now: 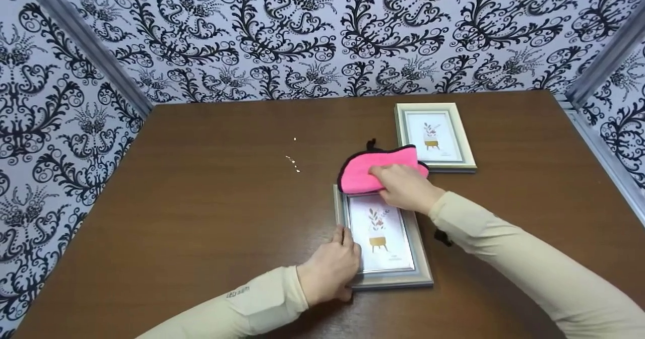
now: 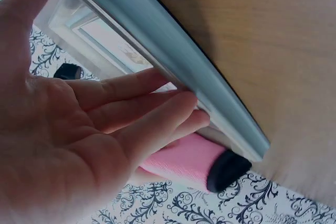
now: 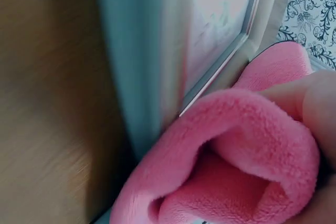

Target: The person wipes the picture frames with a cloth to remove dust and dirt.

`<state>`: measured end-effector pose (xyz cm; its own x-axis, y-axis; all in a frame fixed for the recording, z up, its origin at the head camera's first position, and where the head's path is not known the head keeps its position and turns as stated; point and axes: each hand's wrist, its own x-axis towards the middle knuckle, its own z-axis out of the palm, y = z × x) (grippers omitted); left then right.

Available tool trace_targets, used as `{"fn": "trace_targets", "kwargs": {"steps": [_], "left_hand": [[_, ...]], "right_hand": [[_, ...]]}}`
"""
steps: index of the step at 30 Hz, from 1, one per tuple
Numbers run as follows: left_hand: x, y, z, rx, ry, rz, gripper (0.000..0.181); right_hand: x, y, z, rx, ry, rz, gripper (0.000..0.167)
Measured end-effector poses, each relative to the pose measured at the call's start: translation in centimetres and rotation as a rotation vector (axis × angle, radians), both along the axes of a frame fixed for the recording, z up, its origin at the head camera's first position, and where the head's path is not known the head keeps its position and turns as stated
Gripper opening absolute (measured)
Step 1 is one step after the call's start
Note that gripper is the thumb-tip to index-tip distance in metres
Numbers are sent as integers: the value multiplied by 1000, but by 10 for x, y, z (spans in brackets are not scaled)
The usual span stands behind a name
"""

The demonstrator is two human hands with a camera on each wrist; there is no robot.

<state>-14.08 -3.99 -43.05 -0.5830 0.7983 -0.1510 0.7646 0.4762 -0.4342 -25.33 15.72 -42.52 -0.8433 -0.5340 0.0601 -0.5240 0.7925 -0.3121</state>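
Observation:
My right hand (image 1: 405, 185) grips a folded pink cloth (image 1: 363, 170) with dark edging against the far end of a picture frame (image 1: 423, 258). In the right wrist view, the fluffy cloth (image 3: 236, 129) bulges in a loose fold beside the frame's edge. The frame lies face up, showing a plant-in-a-pot print, its far edge covered by the cloth. My left hand (image 1: 330, 266) rests at its near left corner, thumb by the near edge. In the left wrist view, fairly straight fingers (image 2: 152, 121) touch the frame's side (image 2: 157, 45).
A second picture frame (image 1: 466, 150) with a similar print lies face up at the back right of the brown table (image 1: 211, 193). Small pale bits (image 1: 293, 162) are scattered left of the cloth. Patterned panels (image 1: 282, 37) stand behind and at both sides.

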Motion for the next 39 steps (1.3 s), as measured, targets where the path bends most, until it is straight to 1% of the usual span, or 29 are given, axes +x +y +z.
{"fn": "trace_targets", "kwargs": {"steps": [2,4,6,8,11,13,14,18,21,25,28,32,36,39], "left_hand": [[-1,-1,-1,-5,7,-22,78],[-1,-1,-2,-9,12,-43,76],[-2,-1,-5,1,6,-59,75],[-3,1,-6,9,-8,-74,73],[-4,3,-5,30,-29,-85,69],[-3,5,-2,51,-48,-79,67],[-3,5,-2,60,-46,-77,67],[-2,5,1,114,-68,-56,56],[-2,4,2,133,-86,-40,48],[-4,2,1,137,-89,-38,47],[-4,2,0,144,-83,-39,49],[-5,2,1,155,-100,-40,50],[-6,1,2,160,-102,-55,44],[-7,1,1,165,-98,-62,44]], "right_hand": [[-3,-10,2,4,-47,13,43],[-7,-21,4,-4,-72,44,44],[-11,-31,5,-24,-94,92,45],[-14,-39,5,-45,-103,152,45],[-18,-43,3,-66,-134,213,45],[-20,-40,2,-60,-144,238,45],[-21,-37,1,-54,-139,247,46],[-25,-19,3,-17,-169,219,48],[-26,-5,9,2,-234,155,53],[-26,11,14,23,-276,101,56],[-25,23,16,49,-253,66,54],[-24,31,17,93,-188,13,47],[-20,20,15,132,-133,-5,35],[-19,3,13,156,-90,20,26]]}}
